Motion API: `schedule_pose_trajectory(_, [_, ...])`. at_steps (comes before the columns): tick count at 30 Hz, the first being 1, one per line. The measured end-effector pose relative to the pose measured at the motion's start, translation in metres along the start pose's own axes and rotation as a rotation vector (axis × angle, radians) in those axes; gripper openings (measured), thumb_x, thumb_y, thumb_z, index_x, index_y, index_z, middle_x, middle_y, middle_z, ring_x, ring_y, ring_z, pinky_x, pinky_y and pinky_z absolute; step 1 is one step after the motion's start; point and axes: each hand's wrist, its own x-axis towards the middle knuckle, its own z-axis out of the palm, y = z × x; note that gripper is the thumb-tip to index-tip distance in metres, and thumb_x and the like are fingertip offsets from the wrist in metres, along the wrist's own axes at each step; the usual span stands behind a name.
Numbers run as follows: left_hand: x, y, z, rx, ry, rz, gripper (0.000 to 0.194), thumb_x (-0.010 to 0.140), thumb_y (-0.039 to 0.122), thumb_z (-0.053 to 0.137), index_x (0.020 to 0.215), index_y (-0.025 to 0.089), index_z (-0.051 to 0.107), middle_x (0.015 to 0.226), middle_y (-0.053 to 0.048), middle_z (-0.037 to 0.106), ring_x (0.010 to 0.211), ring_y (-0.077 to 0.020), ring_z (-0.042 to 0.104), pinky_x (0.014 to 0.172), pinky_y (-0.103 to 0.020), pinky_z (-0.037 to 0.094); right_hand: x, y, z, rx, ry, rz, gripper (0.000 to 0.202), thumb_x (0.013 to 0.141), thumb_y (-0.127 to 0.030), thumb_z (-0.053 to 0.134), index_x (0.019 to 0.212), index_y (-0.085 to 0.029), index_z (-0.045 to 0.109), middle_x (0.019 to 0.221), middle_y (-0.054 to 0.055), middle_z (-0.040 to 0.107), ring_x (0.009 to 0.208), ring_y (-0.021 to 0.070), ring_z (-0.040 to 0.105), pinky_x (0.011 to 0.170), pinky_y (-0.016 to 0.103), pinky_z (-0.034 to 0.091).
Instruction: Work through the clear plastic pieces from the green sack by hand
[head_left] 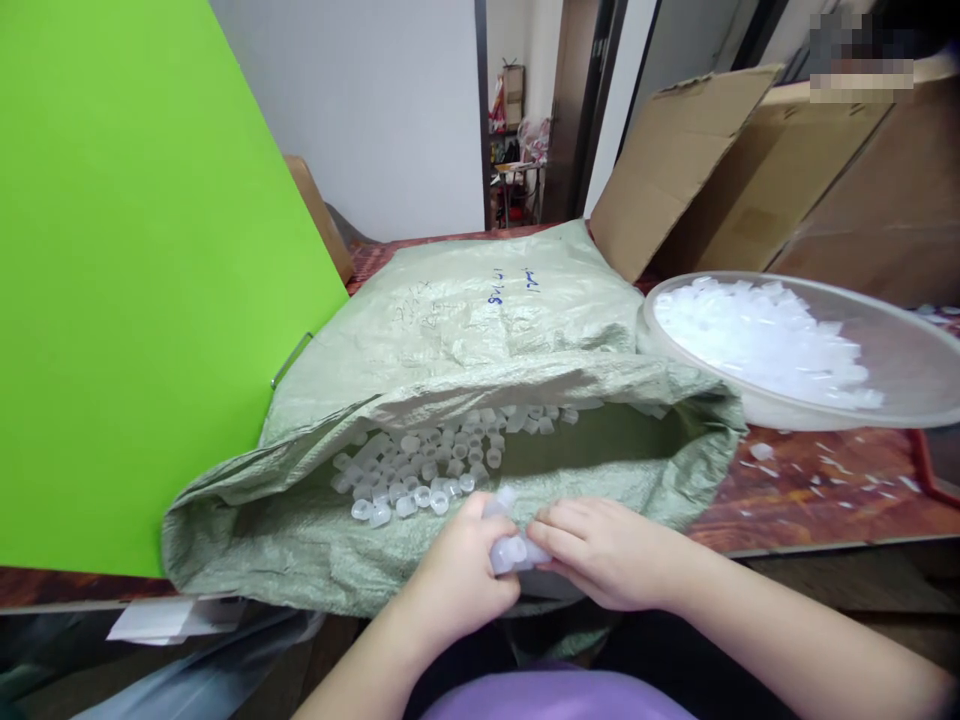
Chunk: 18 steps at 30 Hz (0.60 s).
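Note:
My left hand [469, 560] is closed around translucent white plastic pieces [510, 553] that look like small caps, just in front of the sack's mouth. From the other side, my right hand [600, 550] has its fingers pressed together on the same pieces; its fingertips are partly hidden. A pale green woven sack [480, 320] lies on its side with its mouth gaping toward me. Inside it sit many loose translucent plastic caps [424, 470], mostly left of the middle.
A translucent bowl [915, 350] of white plastic pieces stands at right, with white scraps on the red-patterned table [817, 490]. Cardboard boxes [690, 150] rise behind it. A bright green panel [135, 280] fills the left. Part of another person shows at the upper right.

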Motion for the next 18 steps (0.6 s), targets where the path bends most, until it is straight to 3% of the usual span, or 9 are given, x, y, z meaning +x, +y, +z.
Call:
schedule_pose_trajectory(5, [0.0, -0.003, 0.004, 0.079, 0.01, -0.004, 0.014, 0.061, 0.008, 0.05, 0.068, 0.018, 0.056, 0.084, -0.003, 0.042, 0.07, -0.0132, 0.047, 0.061, -0.025, 0.042, 0.003, -0.001, -0.003, 0.081, -0.043, 0.019, 0.025, 0.09, -0.029, 0.036, 0.099, -0.017, 0.056, 0.082, 0.006, 0.062, 0.071, 0.0168, 0.057, 0.062, 0.028, 0.041])
schedule_pose_trajectory(9, [0.006, -0.007, 0.007, 0.077, 0.037, 0.053, 0.017, 0.061, 0.008, 0.051, 0.073, 0.019, 0.056, 0.088, -0.003, 0.042, 0.076, -0.0152, 0.048, 0.066, -0.027, 0.044, 0.005, 0.013, -0.022, 0.406, -0.12, 0.14, 0.02, 0.082, -0.03, 0.052, 0.099, -0.023, 0.059, 0.086, 0.002, 0.064, 0.075, 0.0152, 0.059, 0.063, 0.024, 0.044])
schedule_pose_trajectory(12, [0.009, -0.009, 0.009, 0.064, 0.046, 0.114, 0.024, 0.061, 0.008, 0.052, 0.08, 0.021, 0.057, 0.098, -0.004, 0.041, 0.086, -0.0171, 0.048, 0.075, -0.029, 0.044, 0.013, 0.037, -0.028, 0.474, -0.046, 0.463, 0.02, 0.083, -0.033, 0.049, 0.097, -0.024, 0.061, 0.091, 0.001, 0.065, 0.08, 0.015, 0.061, 0.068, 0.023, 0.046])
schedule_pose_trajectory(15, [0.01, -0.011, 0.014, 0.022, 0.011, 0.169, 0.028, 0.059, 0.006, 0.052, 0.083, 0.021, 0.056, 0.104, -0.005, 0.04, 0.09, -0.0173, 0.048, 0.079, -0.029, 0.044, 0.031, 0.065, -0.017, 0.304, 0.133, 0.824, 0.031, 0.089, -0.032, 0.034, 0.102, -0.018, 0.059, 0.1, 0.01, 0.064, 0.089, 0.022, 0.06, 0.077, 0.032, 0.044])
schedule_pose_trajectory(18, [0.009, -0.013, 0.018, -0.025, -0.023, 0.214, 0.029, 0.057, 0.006, 0.054, 0.082, 0.02, 0.056, 0.103, -0.004, 0.039, 0.091, -0.0174, 0.047, 0.08, -0.029, 0.043, 0.049, 0.084, 0.002, 0.238, 0.147, 0.882, 0.029, 0.084, -0.029, 0.043, 0.103, -0.012, 0.058, 0.1, 0.017, 0.062, 0.09, 0.0279, 0.059, 0.075, 0.036, 0.043])
